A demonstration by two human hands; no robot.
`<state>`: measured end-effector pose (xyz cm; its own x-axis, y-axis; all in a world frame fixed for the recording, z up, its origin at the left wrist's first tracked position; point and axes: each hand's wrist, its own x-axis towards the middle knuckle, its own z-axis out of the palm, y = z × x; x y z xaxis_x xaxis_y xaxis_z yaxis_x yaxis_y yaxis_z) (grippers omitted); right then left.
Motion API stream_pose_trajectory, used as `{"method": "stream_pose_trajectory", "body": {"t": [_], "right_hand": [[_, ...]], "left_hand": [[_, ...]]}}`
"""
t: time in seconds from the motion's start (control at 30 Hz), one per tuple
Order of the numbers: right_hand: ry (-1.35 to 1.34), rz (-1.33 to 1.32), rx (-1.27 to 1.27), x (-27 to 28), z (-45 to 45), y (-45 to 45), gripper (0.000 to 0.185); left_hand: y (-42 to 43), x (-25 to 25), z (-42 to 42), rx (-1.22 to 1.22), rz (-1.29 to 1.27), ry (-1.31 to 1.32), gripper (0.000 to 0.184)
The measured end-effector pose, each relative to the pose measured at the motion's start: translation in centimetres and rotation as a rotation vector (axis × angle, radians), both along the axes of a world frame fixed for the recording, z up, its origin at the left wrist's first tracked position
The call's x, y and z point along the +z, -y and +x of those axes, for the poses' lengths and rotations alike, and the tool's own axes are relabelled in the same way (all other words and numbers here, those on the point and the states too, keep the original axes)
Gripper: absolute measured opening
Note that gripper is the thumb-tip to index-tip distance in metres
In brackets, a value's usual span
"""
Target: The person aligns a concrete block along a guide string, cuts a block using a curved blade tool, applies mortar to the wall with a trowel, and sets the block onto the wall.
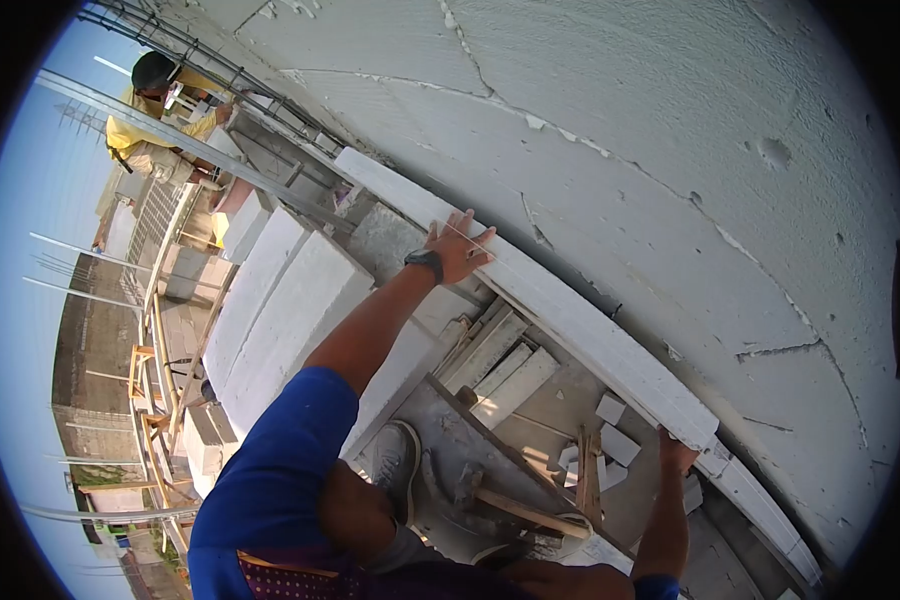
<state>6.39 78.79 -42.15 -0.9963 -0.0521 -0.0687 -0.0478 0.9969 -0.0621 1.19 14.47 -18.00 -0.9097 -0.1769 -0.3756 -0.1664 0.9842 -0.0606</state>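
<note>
A long, narrow white block (580, 310) lies along the base of the grey wall, slanting from upper left to lower right. My left hand (458, 248), with a dark watch on the wrist, rests flat on its upper part, fingers spread. At the lower end, my right hand (676, 452) holds the block's edge from the near side; some of its fingers are hidden beneath. Another white length (760, 500) continues past that end, close to the wall. By my shoe (395, 465) lies a hammer (525, 510) with a wooden handle.
Big white blocks (285, 290) are stacked left of my arm. Offcuts (620, 445) and boards (500, 370) lie below the long block. A metal bar (190, 135) crosses at upper left, near a person in a yellow shirt (130, 125). Wooden framing (155, 350) stands along the drop-off.
</note>
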Motion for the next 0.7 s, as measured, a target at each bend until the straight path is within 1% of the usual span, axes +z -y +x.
{"method": "stream_pose_trajectory", "body": {"t": [0.07, 0.23, 0.37, 0.47, 0.57, 0.67, 0.7], "right_hand": [[0.117, -0.121, -0.1, 0.5, 0.0, 0.2, 0.089], [0.148, -0.13, -0.104, 0.3, -0.3, 0.3, 0.088], [0.15, -0.138, -0.157, 0.5, -0.2, 0.5, 0.085], [0.096, -0.112, -0.12, 0.4, 0.0, 0.5, 0.088], [0.183, -0.073, -0.135, 0.8, -0.2, 0.5, 0.09], [0.175, -0.035, -0.142, 0.4, 0.1, 0.4, 0.092], [0.123, -0.043, -0.108, 0.4, 0.3, 0.3, 0.085]], "left_hand": [[-0.6, 0.4, 0.2, 0.003, -0.021, -0.006, 0.071], [-1.4, 0.7, 0.1, 0.019, -0.057, -0.008, 0.071], [-1.7, 0.7, 0.0, 0.033, -0.051, -0.008, 0.073], [-2.8, 0.5, 0.4, 0.062, -0.047, -0.068, 0.077], [-3.9, -0.3, 2.0, -0.013, -0.033, -0.213, 0.074], [-3.5, -1.1, 2.9, -0.09, -0.06, -0.203, 0.068], [-3.3, -1.2, 3.1, -0.104, -0.064, -0.213, 0.065]]}}
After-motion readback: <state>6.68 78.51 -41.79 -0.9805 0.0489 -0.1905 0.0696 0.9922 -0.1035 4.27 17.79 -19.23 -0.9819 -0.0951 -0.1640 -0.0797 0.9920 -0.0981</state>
